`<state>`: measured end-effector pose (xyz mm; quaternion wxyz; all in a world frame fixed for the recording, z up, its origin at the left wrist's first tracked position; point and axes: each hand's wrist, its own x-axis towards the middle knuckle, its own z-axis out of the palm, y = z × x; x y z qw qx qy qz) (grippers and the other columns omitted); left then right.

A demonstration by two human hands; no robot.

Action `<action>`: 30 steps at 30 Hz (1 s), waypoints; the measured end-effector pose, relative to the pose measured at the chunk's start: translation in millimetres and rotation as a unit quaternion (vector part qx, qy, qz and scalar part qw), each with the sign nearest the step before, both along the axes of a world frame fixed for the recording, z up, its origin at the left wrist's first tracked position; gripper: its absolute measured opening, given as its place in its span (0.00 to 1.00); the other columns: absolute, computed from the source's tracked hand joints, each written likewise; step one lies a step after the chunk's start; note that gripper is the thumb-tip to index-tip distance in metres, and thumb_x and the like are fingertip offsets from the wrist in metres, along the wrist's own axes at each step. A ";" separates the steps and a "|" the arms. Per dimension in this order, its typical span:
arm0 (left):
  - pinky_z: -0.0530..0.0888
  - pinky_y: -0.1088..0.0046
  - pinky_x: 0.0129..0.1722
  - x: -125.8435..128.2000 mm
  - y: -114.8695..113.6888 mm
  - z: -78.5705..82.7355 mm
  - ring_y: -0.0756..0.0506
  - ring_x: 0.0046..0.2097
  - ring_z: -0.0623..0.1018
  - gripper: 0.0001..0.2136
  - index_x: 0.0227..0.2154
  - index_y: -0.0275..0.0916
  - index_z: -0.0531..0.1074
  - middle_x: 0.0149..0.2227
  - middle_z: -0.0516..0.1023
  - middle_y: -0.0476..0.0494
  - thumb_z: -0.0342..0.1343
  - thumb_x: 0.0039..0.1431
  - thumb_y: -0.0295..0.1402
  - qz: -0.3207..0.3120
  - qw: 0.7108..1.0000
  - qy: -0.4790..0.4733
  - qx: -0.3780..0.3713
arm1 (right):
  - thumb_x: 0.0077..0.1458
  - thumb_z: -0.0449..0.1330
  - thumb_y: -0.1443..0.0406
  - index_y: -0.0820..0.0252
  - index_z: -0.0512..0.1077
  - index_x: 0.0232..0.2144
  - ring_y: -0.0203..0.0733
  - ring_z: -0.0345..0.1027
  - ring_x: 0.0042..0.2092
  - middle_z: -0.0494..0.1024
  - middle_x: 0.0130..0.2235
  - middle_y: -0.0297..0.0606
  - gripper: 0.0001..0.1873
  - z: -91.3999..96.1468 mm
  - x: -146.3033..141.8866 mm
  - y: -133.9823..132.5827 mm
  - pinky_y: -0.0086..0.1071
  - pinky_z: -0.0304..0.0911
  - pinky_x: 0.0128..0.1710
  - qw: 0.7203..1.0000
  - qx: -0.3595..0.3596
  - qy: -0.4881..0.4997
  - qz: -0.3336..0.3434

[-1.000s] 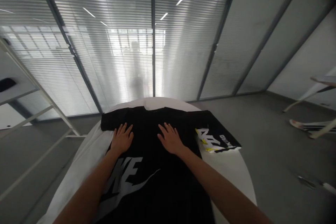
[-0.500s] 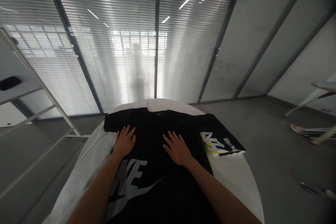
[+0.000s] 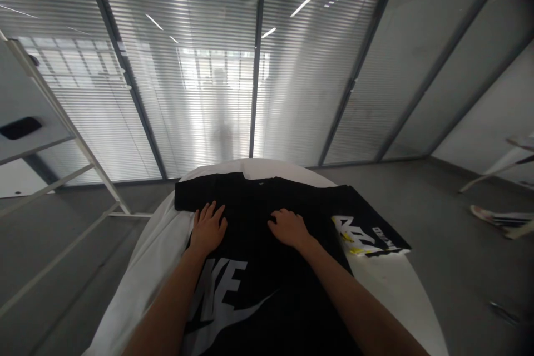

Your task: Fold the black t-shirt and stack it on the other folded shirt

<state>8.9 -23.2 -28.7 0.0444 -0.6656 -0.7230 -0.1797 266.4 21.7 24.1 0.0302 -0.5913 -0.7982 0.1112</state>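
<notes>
Left hand [image 3: 209, 229], fingers spread, and right hand [image 3: 291, 227], curled, grip unclear, touch the black shirt [image 3: 248, 206]; its long axis runs between them, square to the far edge of the table [image 3: 403, 289].

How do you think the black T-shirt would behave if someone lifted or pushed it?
The black T-shirt is probably floppy and would sag when lifted, as it lies spread flat like thin fabric. Pushed, it would likely bunch up, and might drag the rumpled white cloth that it overlaps at the left.
</notes>
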 end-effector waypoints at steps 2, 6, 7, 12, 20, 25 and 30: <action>0.53 0.47 0.63 -0.1 0.5 0.3 0.36 0.66 0.59 0.23 0.61 0.45 0.66 0.65 0.61 0.39 0.45 0.64 0.38 0.001 1.000 -0.003 0.003 | 0.62 0.46 0.55 0.57 0.71 0.53 0.56 0.67 0.52 0.73 0.52 0.49 0.24 5.9 -20.8 9.0 0.50 0.60 0.50 0.999 0.006 0.031 -0.023; 0.54 0.48 0.63 -1.1 1.1 1.2 0.37 0.66 0.60 0.22 0.60 0.45 0.67 0.65 0.63 0.40 0.46 0.63 0.38 -0.002 1.000 -0.001 0.006 | 0.64 0.43 0.55 0.56 0.60 0.62 0.52 0.59 0.60 0.66 0.61 0.47 0.28 -12.8 -59.7 11.2 0.48 0.52 0.58 0.993 0.081 0.089 0.001; 0.54 0.48 0.63 -1.4 1.3 1.3 0.37 0.65 0.60 0.22 0.60 0.45 0.67 0.64 0.63 0.40 0.46 0.63 0.38 -0.003 1.000 -0.001 0.006 | 0.65 0.42 0.55 0.56 0.59 0.63 0.52 0.55 0.63 0.63 0.63 0.46 0.28 -21.5 -66.3 9.2 0.49 0.47 0.61 0.991 0.095 0.088 0.012; 0.55 0.48 0.63 -1.2 2.7 2.3 0.37 0.65 0.61 0.22 0.59 0.46 0.68 0.64 0.64 0.41 0.47 0.63 0.38 -0.001 1.000 0.000 0.008 | 0.66 0.39 0.57 0.56 0.60 0.64 0.51 0.46 0.67 0.59 0.65 0.43 0.28 -51.1 -76.3 4.3 0.50 0.36 0.65 0.990 0.110 0.086 0.027; 0.56 0.49 0.62 -1.7 5.9 6.1 0.37 0.63 0.63 0.21 0.57 0.47 0.69 0.63 0.66 0.42 0.48 0.62 0.38 0.008 1.000 0.000 0.001 | 0.65 0.42 0.57 0.55 0.62 0.62 0.51 0.48 0.66 0.62 0.64 0.43 0.27 -46.7 -72.5 8.3 0.50 0.35 0.65 0.986 0.113 0.119 0.023; 0.58 0.51 0.62 -1.7 7.4 6.0 0.37 0.63 0.63 0.20 0.56 0.47 0.70 0.62 0.67 0.43 0.48 0.61 0.38 0.006 1.000 -0.007 0.001 | 0.64 0.44 0.58 0.55 0.64 0.60 0.51 0.49 0.65 0.64 0.63 0.43 0.26 -47.6 -73.2 8.6 0.50 0.36 0.65 0.984 0.122 0.131 0.018; 0.64 0.59 0.60 -14.9 10.6 13.2 0.40 0.58 0.70 0.18 0.50 0.44 0.74 0.56 0.72 0.43 0.48 0.59 0.35 0.025 0.997 -0.061 0.034 | 0.63 0.45 0.58 0.56 0.65 0.59 0.52 0.50 0.65 0.64 0.62 0.45 0.25 -47.5 -72.6 8.6 0.51 0.37 0.64 0.980 0.127 0.150 0.014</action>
